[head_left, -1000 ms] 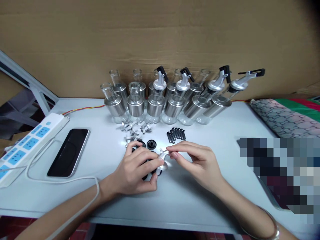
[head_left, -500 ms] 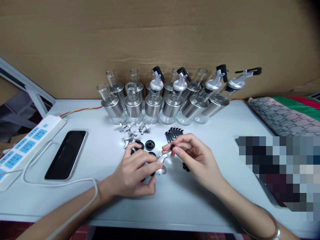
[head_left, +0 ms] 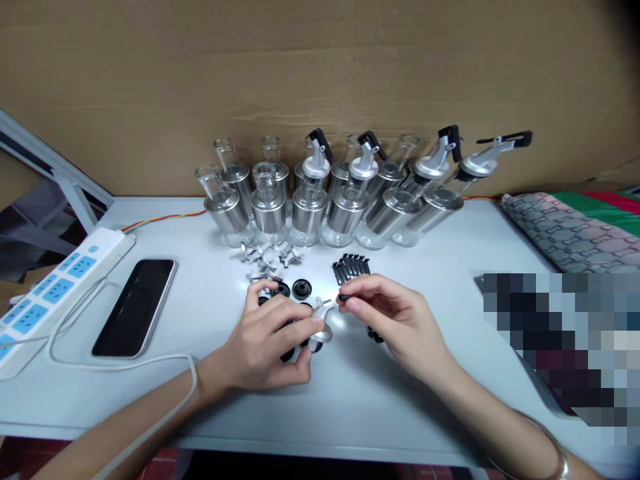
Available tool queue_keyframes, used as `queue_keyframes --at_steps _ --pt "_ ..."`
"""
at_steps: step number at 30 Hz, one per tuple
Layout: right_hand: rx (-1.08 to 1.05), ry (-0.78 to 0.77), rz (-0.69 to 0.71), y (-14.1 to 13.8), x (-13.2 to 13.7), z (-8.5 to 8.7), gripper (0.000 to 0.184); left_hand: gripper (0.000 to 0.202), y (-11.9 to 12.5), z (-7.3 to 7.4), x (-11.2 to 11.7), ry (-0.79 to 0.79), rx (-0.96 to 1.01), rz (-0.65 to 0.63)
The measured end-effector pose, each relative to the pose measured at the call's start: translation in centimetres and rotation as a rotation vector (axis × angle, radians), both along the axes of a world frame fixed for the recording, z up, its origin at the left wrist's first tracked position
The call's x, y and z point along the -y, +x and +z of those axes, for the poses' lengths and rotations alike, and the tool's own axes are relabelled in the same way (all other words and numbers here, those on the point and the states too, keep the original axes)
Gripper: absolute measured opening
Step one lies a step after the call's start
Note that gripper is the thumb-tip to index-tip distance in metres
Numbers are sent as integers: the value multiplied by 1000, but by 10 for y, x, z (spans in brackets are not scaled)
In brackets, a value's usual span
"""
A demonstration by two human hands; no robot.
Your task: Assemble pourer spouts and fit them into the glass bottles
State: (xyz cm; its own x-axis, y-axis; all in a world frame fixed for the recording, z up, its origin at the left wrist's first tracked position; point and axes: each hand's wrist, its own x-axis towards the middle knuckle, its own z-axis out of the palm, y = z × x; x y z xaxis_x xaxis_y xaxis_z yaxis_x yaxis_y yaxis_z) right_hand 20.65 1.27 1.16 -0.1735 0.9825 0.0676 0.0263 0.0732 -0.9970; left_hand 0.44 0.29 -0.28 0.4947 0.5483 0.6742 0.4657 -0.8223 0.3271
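Between its fingers my left hand holds a silver pourer spout, its narrow tip pointing up and right. My right hand pinches a small black plug close to that tip; I cannot tell whether the two touch. Round black stoppers lie around and partly beneath my left hand. Beyond them is a pile of loose silver spouts. A row of black levers lies past my right hand, and small black pieces are partly hidden under it.
Glass bottles with steel sleeves stand in two rows against the cardboard; several carry silver pourers with black levers. On the left lie a phone, a power strip and a white cable crossing my left forearm. A patterned cushion is at right.
The black plug in my right hand has turned and now lies more level, facing the spout's tip. My left hand keeps its hold on the spout. The view has shifted slightly.
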Motion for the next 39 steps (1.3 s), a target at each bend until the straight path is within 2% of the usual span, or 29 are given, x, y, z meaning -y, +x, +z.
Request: queue_keyframes --at_steps 4,13,19,22,30,39 --pt "-24 -23 -3 -2 2 2 12 27 0 0 0 4 -8 2" --pt "-17 74 12 0 1 2 4 28 -1 -2 1 5 -18 -4" --pt "-65 115 36 1 0 1 12 29 -1 -2 0 -3 -30 -13" --pt "-74 83 61 2 0 2 10 29 -1 -2 0 1 -20 -15" --pt "-240 -156 153 1 -5 -5 8 25 1 -5 1 -38 10 -23" --pt "-247 -131 106 2 -5 -12 9 26 1 -11 -1 -36 26 -26"
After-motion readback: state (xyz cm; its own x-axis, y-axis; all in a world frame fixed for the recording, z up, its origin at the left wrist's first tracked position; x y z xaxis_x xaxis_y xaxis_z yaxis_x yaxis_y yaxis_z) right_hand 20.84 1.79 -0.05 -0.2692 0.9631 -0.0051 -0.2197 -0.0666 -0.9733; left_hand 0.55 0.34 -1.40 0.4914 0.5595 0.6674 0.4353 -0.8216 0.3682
